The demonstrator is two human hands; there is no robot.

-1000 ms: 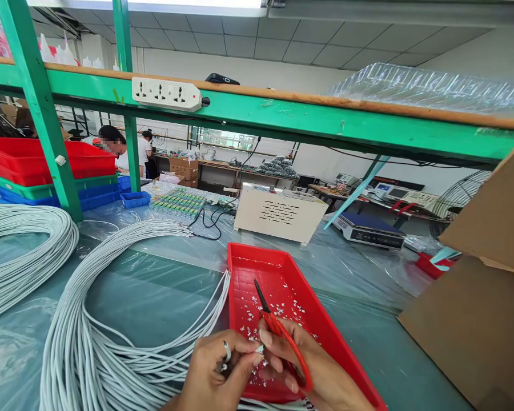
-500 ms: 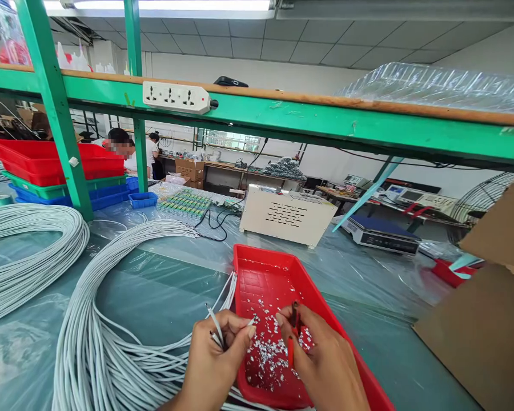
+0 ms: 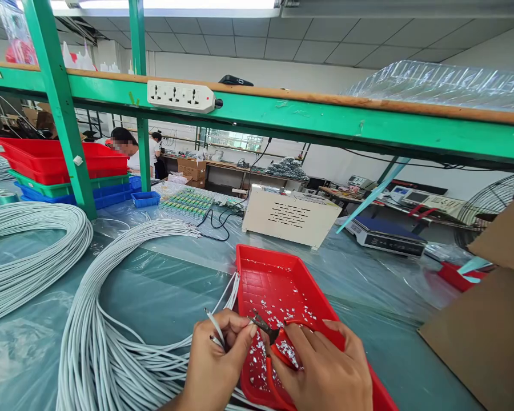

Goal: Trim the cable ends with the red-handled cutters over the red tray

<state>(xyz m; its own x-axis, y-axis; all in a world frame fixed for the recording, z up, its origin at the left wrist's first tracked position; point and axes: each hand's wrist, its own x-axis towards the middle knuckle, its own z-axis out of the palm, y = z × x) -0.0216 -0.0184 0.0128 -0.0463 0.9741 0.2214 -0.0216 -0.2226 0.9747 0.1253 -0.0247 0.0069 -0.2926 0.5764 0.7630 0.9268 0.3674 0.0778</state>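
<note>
My left hand (image 3: 218, 357) is closed on white cables (image 3: 215, 324), pinching one cable end between thumb and forefinger while other ends stick out behind the fingers. My right hand (image 3: 325, 365) grips wire cutters (image 3: 266, 328) with red handles, which are spread apart. The cutters' dark jaws are at the pinched cable tip; whether they close on it cannot be made out. Both hands are over a red tray (image 3: 317, 291) scattered with small silvery scraps (image 3: 288, 349). A thick bundle of white cables (image 3: 89, 319) curves across the table on the left and passes under my left hand.
A second cable coil (image 3: 34, 262) lies far left, near stacked trays (image 3: 64, 160). Behind the red tray stands a beige box (image 3: 291, 216), with a scale (image 3: 383, 235) to its right. Cardboard (image 3: 484, 331) rises at right. A green shelf beam (image 3: 282, 117) crosses above; a person (image 3: 126, 149) sits beyond.
My right hand has turned and brought the cutters' jaws left to the cable tip, and the red handles now show spread. My left hand keeps its pinch. The view has shifted slightly.
</note>
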